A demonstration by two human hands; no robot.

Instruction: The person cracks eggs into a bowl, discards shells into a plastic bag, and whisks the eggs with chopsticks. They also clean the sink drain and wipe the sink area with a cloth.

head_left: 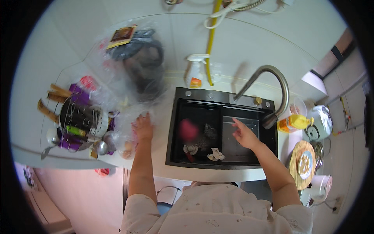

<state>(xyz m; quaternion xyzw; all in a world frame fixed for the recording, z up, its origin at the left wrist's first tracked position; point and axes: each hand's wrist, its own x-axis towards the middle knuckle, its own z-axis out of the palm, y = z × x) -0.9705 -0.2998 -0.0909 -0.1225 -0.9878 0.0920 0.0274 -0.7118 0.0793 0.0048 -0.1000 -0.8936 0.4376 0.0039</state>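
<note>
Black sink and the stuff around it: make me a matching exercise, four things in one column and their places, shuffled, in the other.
Things
1. left hand
2. right hand
3. white spray bottle
4. round wooden board

Places
A. on the counter behind the sink
B. to the right of the sink
C. at the clear plastic
D. above the sink's right part

Pairs: 1-C, 2-D, 3-A, 4-B

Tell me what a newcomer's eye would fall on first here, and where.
The black sink in the middle draws the eye, with a blurred red object showing against its left half. The right hand is open above the sink's right half; the left hand lies on clear plastic to the sink's left.
</note>
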